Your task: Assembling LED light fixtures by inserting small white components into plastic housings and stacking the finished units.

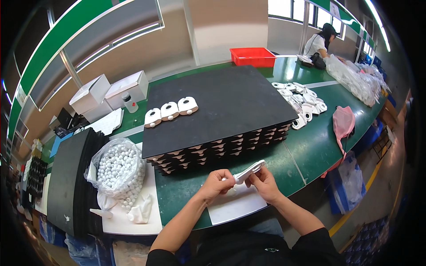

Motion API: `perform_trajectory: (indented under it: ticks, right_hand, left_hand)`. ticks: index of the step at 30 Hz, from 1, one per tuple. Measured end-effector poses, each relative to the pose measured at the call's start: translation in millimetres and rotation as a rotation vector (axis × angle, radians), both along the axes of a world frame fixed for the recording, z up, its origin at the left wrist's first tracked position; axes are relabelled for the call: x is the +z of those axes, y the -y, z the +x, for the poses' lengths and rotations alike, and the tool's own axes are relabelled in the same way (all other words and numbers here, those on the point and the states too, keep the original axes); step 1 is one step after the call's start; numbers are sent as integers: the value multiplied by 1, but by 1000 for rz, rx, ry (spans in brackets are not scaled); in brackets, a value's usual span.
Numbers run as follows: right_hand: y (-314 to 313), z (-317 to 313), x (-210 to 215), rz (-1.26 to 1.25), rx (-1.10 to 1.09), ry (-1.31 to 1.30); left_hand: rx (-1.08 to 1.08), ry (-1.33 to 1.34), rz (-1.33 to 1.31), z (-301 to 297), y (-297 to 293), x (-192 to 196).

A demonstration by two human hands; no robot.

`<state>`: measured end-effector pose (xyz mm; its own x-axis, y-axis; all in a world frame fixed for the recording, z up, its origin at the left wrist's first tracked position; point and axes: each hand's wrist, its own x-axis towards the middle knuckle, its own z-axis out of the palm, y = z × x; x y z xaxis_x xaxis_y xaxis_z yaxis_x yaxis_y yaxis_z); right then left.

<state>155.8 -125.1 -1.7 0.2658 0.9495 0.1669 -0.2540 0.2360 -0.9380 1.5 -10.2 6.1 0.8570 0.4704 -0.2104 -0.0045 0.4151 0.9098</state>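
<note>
Above the near edge of the green table, my right hand [262,181] grips a flat white plastic part [250,172] with a rounded, looped end, tilted up to the right. My left hand [217,182] is pinched closed at the part's lower left end. A small bit of white shows at its fingertips, too little to name. A white sheet [230,207] lies under both hands. Beyond them, three similar white parts [169,111] stand in a row on a black board [222,95], each with a small white ball at its front edge.
The black board tops a stack of boards with parts between layers. Left of it are a plastic bag of white balls [117,166], more black boards [71,181] and a bottle [129,103]. Loose parts [304,102], a red bin [253,56] and pink cloth [344,120] lie right; a person [317,44] works beyond.
</note>
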Motion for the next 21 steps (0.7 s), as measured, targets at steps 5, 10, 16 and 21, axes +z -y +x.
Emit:
perform_trajectory:
  ticks: [5, 10, 16, 21]
  right_hand:
    - [-8, 7, 54, 8, 116, 275]
    - [-53, 24, 113, 124, 106, 566]
    - [-136, 68, 120, 67, -299, 720]
    - [-189, 90, 112, -181, -338, 872]
  left_hand:
    - [-22, -4, 58, 4, -2, -1]
    - [189, 143, -64, 0, -9, 0]
    - [192, 181, -242, 1, -16, 9]
    - [167, 206, -330, 0, -16, 8]
